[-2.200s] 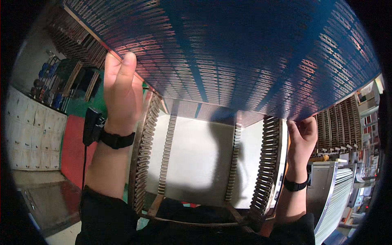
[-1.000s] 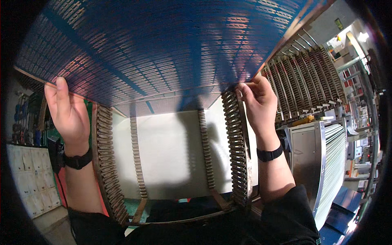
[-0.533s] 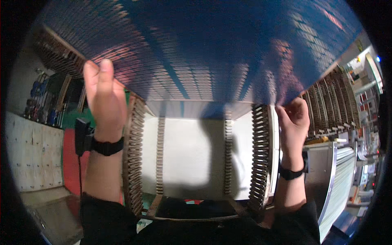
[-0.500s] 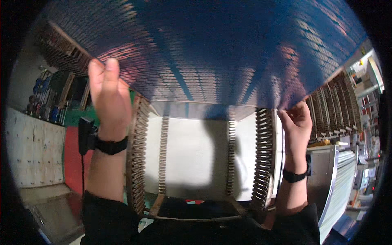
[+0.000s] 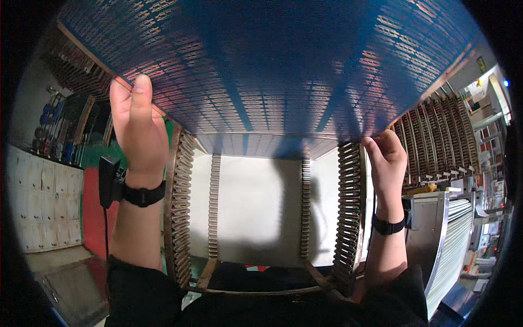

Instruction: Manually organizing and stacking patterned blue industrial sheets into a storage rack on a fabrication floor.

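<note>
A large blue panel (image 5: 283,71) with rows of fine copper-coloured tracks, like a circuit board panel, fills the upper part of the head view, tilted above the rack. My left hand (image 5: 139,122) pinches its left edge, thumb on the patterned face and fingers behind. With thumb and fingers closed, my right hand (image 5: 389,158) grips the panel's lower right edge. Below it stands a slotted rack (image 5: 182,207) with coiled, comb-like sides. Behind the near slots shows a pale upright panel (image 5: 256,207), with shadows across it. Both wrists wear black bands.
A second slotted rack (image 5: 436,139) stands at the right. Beneath it is a metal-framed stack of pale sheets (image 5: 452,245). White lockers (image 5: 52,201) line the left side, near a red and green floor (image 5: 95,212). The rack's front bar (image 5: 256,291) runs close to my body.
The blue panel has steadied and its pattern now looks sharper. Both hands have shifted slightly left, the right one also a little upward, still gripping the edges.
</note>
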The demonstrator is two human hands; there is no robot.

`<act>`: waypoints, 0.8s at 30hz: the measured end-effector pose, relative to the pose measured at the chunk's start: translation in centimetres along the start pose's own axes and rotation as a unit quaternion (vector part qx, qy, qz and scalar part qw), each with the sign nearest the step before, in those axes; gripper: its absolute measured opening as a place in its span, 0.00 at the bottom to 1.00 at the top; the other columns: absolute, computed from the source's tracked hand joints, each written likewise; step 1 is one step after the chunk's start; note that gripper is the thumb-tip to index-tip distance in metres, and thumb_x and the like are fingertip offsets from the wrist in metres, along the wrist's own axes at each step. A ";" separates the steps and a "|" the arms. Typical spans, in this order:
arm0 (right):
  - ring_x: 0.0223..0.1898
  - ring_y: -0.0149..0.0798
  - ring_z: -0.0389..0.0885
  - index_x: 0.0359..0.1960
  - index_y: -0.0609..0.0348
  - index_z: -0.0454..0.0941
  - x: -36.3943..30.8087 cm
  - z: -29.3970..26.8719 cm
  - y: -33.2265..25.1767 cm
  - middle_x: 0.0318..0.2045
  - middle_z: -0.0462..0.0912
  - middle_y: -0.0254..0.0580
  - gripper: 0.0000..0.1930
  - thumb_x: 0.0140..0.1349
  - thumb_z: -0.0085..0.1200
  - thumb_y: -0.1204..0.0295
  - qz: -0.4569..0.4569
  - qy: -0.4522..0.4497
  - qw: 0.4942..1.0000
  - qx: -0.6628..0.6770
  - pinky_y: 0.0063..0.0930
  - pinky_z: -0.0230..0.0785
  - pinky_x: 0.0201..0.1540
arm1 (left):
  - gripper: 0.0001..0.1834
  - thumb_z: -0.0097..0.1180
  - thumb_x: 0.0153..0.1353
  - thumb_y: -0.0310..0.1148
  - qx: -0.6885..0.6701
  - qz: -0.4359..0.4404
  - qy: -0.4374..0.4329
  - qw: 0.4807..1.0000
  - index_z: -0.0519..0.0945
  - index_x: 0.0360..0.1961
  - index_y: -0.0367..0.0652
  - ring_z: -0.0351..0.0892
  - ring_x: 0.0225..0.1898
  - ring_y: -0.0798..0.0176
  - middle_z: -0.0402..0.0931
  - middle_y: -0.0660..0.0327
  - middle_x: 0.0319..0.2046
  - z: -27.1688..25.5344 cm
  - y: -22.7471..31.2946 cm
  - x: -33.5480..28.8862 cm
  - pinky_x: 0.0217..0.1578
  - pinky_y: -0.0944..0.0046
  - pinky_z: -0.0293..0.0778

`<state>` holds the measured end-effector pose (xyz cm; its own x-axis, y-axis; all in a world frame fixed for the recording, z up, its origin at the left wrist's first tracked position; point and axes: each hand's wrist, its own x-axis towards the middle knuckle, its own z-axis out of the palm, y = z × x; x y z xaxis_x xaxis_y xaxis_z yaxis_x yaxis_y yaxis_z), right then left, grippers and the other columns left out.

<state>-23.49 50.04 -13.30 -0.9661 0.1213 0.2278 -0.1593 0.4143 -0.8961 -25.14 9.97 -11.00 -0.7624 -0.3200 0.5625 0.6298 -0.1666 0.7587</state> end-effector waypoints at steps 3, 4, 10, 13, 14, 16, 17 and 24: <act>0.37 0.23 0.79 0.50 0.65 0.79 0.0 0.2 0.0 0.36 0.84 0.33 0.10 0.68 0.60 0.80 0.017 0.017 1.000 0.015 0.18 0.72 0.42 | 0.20 0.43 0.76 0.35 -0.003 -0.024 0.002 1.000 0.66 0.62 0.35 0.71 0.62 0.56 0.70 0.51 0.61 0.5 0.0 -0.1 0.64 0.51 0.67; 0.37 0.24 0.80 0.50 0.65 0.79 0.0 0.0 0.0 0.36 0.84 0.34 0.11 0.67 0.60 0.79 0.030 0.024 0.999 0.021 0.18 0.73 0.42 | 0.20 0.43 0.76 0.35 -0.005 -0.025 -0.001 1.000 0.66 0.62 0.35 0.71 0.62 0.56 0.70 0.51 0.61 0.6 0.0 -0.1 0.64 0.51 0.67; 0.32 0.21 0.78 0.46 0.64 0.81 0.4 0.0 1.2 0.31 0.84 0.32 0.09 0.65 0.63 0.78 -0.015 0.024 0.999 -0.029 0.18 0.71 0.36 | 0.11 0.41 0.78 0.30 -0.041 -0.007 -0.056 0.998 0.69 0.55 0.36 0.75 0.56 0.60 0.73 0.51 0.54 -0.4 -0.4 -0.2 0.59 0.55 0.73; 0.32 0.21 0.79 0.43 0.65 0.82 0.2 0.1 1.3 0.32 0.84 0.32 0.08 0.64 0.64 0.76 0.024 0.013 1.000 -0.015 0.18 0.72 0.36 | 0.15 0.40 0.78 0.30 -0.045 -0.016 -0.036 0.998 0.68 0.60 0.35 0.74 0.59 0.58 0.73 0.51 0.57 -0.5 0.0 -0.3 0.61 0.54 0.71; 0.33 0.22 0.80 0.43 0.65 0.82 0.2 0.4 0.8 0.33 0.85 0.33 0.09 0.64 0.64 0.76 0.002 0.021 1.000 -0.004 0.19 0.73 0.37 | 0.15 0.40 0.78 0.30 -0.048 -0.018 -0.037 0.998 0.68 0.60 0.35 0.74 0.59 0.58 0.73 0.51 0.57 -0.3 -0.2 -0.3 0.61 0.54 0.71; 0.34 0.22 0.81 0.43 0.65 0.82 0.2 0.0 1.0 0.33 0.85 0.34 0.08 0.64 0.64 0.76 0.003 0.029 0.999 -0.029 0.20 0.73 0.38 | 0.17 0.40 0.78 0.30 -0.046 -0.008 -0.035 0.998 0.67 0.63 0.34 0.73 0.60 0.58 0.73 0.50 0.60 -0.1 -0.4 -0.3 0.62 0.54 0.70; 0.34 0.23 0.81 0.44 0.65 0.82 0.2 0.0 1.1 0.33 0.86 0.34 0.08 0.64 0.64 0.77 0.003 0.034 0.998 -0.050 0.20 0.74 0.38 | 0.17 0.40 0.78 0.30 -0.045 -0.008 -0.036 0.998 0.67 0.63 0.34 0.73 0.60 0.58 0.73 0.50 0.60 0.1 -0.4 -0.4 0.62 0.54 0.70; 0.31 0.23 0.77 0.44 0.65 0.81 0.4 -0.3 2.0 0.31 0.83 0.33 0.09 0.64 0.64 0.77 -0.001 0.024 0.999 -0.035 0.21 0.72 0.37 | 0.16 0.42 0.78 0.32 0.007 -0.005 -0.038 0.999 0.66 0.61 0.35 0.73 0.59 0.58 0.72 0.52 0.58 -0.6 -0.4 -0.2 0.62 0.53 0.69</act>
<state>-24.12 51.14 -14.90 -0.9543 0.1632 0.2503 -0.1457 0.4770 -0.8668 -25.16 9.53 -11.62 -0.7785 -0.2455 0.5776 0.6198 -0.1561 0.7691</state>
